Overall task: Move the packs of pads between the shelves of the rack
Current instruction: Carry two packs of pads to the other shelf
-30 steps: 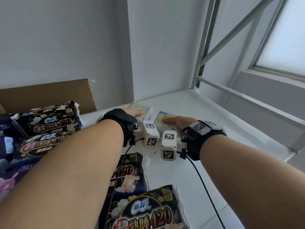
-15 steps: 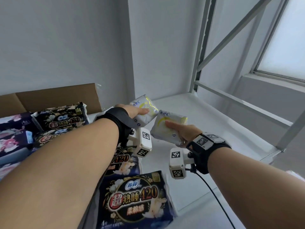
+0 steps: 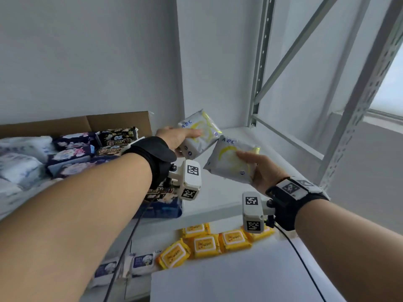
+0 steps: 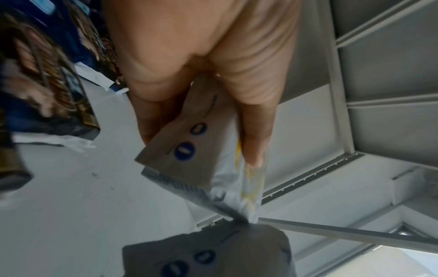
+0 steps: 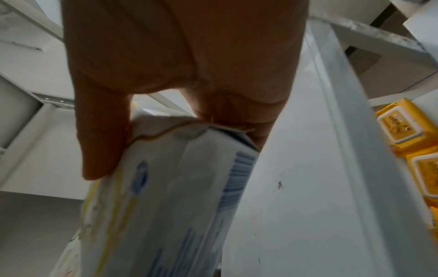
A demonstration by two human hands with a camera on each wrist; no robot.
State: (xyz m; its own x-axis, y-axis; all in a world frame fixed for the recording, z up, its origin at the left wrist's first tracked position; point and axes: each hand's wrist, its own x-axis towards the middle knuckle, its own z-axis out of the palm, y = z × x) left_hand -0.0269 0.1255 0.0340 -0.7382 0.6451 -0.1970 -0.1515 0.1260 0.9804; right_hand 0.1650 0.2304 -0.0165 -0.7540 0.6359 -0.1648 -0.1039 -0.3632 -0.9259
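White rack (image 3: pixel 259 62) stood far right w/ its upper shelf (image 3: pixel 218 199) bare at the near edge. Cardboard box (image 3: pixel 117 122) sat far left. Left hand (image 3: pixel 176 138) pinched one white pack (image 3: pixel 201 132) above that shelf; right hand (image 3: pixel 260 171) gripped a second white pack (image 3: pixel 229 162) just beside it.

glossy plastic packs (image 3: pixel 199 134), cardboard box (image 3: pixel 117 120)

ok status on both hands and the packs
Left hand grips one white-and-yellow plastic pad pack. Right hand grips the other. Both off the white shelf, path clear.
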